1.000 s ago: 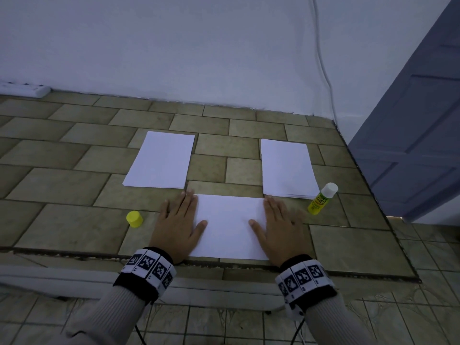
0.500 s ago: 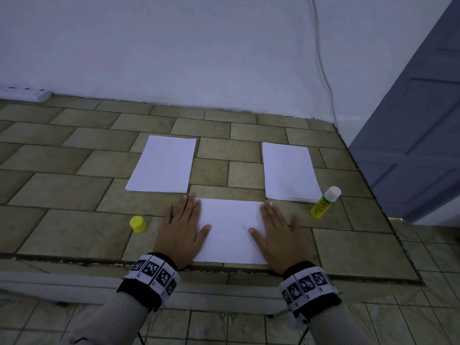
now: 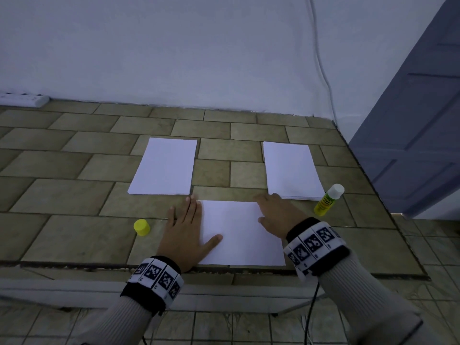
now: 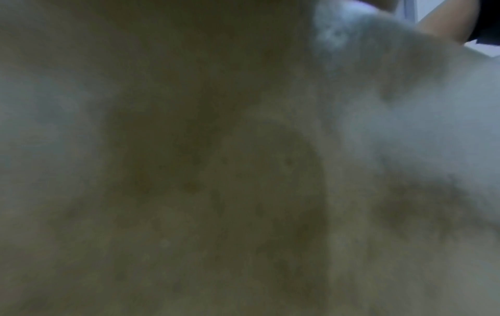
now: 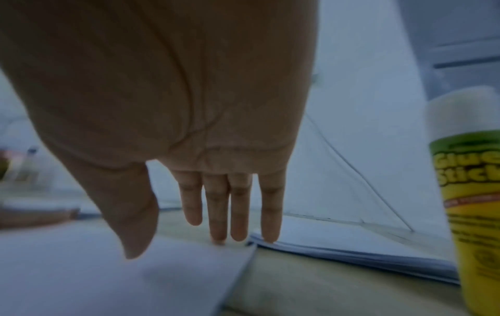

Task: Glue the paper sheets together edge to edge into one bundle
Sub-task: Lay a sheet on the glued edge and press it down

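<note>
**Thin paper, flat hands**

The left hand [image 3: 185, 230] lies flat, fingers straight, on the near sheet's [image 3: 240, 232] left edge at the tiled ledge's front. The right hand [image 3: 278, 212], fingers straight and holding nothing, reaches toward the right stack [image 3: 291, 169]. Paper likely limp and slippery; lift by a corner.

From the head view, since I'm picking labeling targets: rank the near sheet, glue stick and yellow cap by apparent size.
1. Near sheet, largest.
2. Glue stick.
3. Yellow cap, smallest.
</note>
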The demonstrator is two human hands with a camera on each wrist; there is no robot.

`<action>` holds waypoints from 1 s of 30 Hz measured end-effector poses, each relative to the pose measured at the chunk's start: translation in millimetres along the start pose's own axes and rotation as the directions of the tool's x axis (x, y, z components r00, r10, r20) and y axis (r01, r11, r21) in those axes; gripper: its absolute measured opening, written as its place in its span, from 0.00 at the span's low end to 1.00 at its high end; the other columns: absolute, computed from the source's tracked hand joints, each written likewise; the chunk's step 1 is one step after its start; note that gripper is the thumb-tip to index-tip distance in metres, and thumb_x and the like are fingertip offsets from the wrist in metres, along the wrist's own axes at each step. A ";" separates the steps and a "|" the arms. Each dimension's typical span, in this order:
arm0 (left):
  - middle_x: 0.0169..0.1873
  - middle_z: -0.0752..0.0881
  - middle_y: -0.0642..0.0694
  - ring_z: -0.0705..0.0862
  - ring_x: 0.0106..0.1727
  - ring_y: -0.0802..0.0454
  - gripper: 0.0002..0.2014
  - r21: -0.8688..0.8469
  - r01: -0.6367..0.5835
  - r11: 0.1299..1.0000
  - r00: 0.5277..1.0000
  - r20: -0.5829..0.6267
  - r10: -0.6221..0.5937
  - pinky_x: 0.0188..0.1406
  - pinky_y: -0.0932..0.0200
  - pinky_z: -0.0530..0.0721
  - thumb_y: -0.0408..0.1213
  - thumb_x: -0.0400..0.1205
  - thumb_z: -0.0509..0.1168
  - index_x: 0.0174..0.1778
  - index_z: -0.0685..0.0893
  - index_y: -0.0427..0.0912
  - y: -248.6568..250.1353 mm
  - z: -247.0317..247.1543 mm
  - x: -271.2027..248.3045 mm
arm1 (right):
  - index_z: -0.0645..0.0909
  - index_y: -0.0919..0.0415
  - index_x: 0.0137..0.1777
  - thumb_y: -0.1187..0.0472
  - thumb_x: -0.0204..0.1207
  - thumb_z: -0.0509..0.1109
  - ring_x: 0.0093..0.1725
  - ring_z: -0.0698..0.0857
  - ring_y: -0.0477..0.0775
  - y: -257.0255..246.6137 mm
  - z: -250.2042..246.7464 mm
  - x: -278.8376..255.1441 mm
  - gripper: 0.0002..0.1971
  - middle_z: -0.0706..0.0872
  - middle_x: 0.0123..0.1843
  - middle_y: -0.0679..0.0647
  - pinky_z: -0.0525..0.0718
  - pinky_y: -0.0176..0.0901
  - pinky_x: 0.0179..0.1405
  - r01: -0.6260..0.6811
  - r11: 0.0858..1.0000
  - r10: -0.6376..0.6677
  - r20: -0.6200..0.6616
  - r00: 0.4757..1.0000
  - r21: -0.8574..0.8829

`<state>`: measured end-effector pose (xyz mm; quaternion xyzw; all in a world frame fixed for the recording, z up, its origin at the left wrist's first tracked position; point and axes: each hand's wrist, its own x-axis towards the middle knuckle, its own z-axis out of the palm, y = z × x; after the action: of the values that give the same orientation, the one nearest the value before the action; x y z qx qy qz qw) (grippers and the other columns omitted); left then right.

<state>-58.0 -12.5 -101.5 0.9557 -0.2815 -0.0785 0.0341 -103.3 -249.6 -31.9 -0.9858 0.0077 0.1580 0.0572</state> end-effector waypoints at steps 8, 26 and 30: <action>0.85 0.37 0.43 0.35 0.85 0.47 0.61 -0.002 -0.018 1.000 1.000 0.005 0.018 0.81 0.40 0.33 0.79 0.64 0.17 0.85 0.40 0.38 -1.2 -0.4 -0.4 | 0.70 0.62 0.56 0.60 0.78 0.60 0.63 0.71 0.61 3.7 -1.3 16.0 0.09 0.72 0.63 0.60 0.68 0.49 0.51 -0.058 0.992 0.057 -0.009 0.998 -0.109; 0.86 0.42 0.48 0.38 0.85 0.51 0.57 -0.123 -0.052 0.991 0.995 -0.096 0.040 0.82 0.41 0.34 0.82 0.67 0.27 0.86 0.48 0.46 -2.8 -1.3 -3.8 | 0.84 0.68 0.57 0.70 0.76 0.69 0.46 0.85 0.58 33.8 -40.0 49.4 0.11 0.79 0.45 0.54 0.87 0.40 0.48 -0.139 0.752 0.337 -0.194 0.921 0.644; 0.85 0.39 0.48 0.35 0.85 0.52 0.58 -0.086 -0.039 0.996 0.997 -0.064 0.033 0.82 0.42 0.31 0.81 0.65 0.23 0.86 0.44 0.47 -1.8 -3.4 -4.8 | 0.83 0.67 0.61 0.67 0.74 0.72 0.52 0.81 0.53 20.1 -28.9 69.9 0.15 0.79 0.49 0.55 0.72 0.31 0.47 -0.167 0.791 0.332 -0.184 0.925 0.589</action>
<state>-60.5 -8.3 -97.7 0.9501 -0.2939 -0.0603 0.0857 -28.7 -272.7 -28.6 -0.9268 0.1931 0.0148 0.3217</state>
